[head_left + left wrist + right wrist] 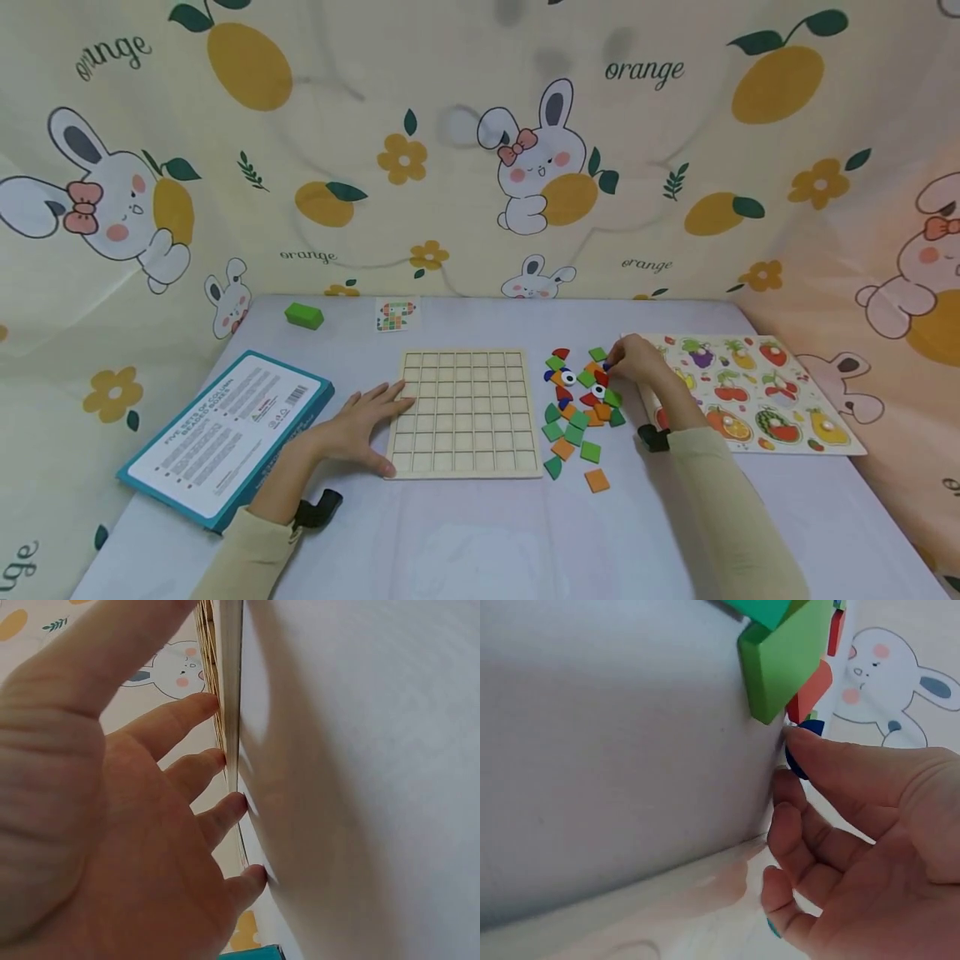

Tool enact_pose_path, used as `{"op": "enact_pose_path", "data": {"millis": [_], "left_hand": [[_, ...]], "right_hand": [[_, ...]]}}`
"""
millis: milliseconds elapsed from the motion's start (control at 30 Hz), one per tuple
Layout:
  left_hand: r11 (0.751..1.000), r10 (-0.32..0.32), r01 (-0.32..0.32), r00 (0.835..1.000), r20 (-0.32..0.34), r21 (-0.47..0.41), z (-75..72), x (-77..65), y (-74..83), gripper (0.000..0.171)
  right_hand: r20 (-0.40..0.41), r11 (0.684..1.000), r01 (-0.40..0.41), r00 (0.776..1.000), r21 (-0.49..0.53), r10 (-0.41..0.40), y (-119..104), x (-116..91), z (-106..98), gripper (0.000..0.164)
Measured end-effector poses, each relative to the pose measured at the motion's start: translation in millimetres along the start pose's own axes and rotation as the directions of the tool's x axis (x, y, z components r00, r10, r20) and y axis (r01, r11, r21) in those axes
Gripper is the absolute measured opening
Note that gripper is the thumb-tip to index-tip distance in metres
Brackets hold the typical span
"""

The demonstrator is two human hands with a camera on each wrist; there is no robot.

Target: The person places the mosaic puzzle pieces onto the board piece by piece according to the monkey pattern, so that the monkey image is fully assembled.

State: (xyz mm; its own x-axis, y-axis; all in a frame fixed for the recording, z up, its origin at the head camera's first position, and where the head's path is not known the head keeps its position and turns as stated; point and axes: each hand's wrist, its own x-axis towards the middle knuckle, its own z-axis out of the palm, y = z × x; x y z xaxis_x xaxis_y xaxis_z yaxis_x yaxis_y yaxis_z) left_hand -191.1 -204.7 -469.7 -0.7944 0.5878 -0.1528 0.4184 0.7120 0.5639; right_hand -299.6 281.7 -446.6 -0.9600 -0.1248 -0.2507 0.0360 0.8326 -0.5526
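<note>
My left hand (352, 429) lies spread at the left edge of a wooden grid board (468, 412), fingertips on its rim and thumb at the near corner. In the left wrist view the straight fingers (191, 772) reach the board's side (231, 690). To the right of the board, my right hand (641, 367) pinches a small blue curved piece (804, 754) between thumb and index finger, at the far right of a loose pile. Green square tiles (590, 452), orange square tiles (597, 481) and green quarter-round pieces (552, 467) make up much of that pile.
A fruit picture board (795, 425) lies right of the pile, partly under my right forearm. At the left is a blue-edged box (225, 433). Toward the back are a green block (303, 316) and a small pattern card (396, 316). A printed cloth (450, 75) hangs behind.
</note>
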Motion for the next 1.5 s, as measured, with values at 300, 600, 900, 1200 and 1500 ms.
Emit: {"op": "enact_pose_path", "data": {"millis": [300, 600, 900, 1200, 1500], "left_hand": [[1.0, -0.007, 0.008, 1.0, -0.017, 0.013, 5.4, -3.2, 0.8, 0.105], [1.0, -0.001, 0.002, 1.0, -0.011, 0.016, 4.3, -0.5, -1.2, 0.105], [1.0, 0.002, -0.001, 1.0, -0.008, 0.018, 1.0, -0.3, -0.2, 0.106], [1.0, -0.001, 0.001, 1.0, -0.013, 0.013, 2.2, -1.1, 1.7, 0.105], [1.0, -0.008, 0.008, 1.0, -0.019, 0.018, 3.1, -1.0, 0.6, 0.105]], "right_hand": [[-0.133, 0.946, 0.249, 0.965, 0.206, -0.225, -28, -5, 13, 0.019], [0.073, 0.865, 0.351, 0.913, 0.359, -0.401, -76, -3, 48, 0.017], [0.084, 0.884, 0.409, 0.896, 0.226, -0.436, -93, 4, 77, 0.005], [0.059, 0.912, 0.376, 0.919, 0.166, -0.39, -101, 0, 85, 0.005], [0.059, 0.918, 0.38, 0.92, 0.112, -0.388, -101, 0, 86, 0.005]]}}
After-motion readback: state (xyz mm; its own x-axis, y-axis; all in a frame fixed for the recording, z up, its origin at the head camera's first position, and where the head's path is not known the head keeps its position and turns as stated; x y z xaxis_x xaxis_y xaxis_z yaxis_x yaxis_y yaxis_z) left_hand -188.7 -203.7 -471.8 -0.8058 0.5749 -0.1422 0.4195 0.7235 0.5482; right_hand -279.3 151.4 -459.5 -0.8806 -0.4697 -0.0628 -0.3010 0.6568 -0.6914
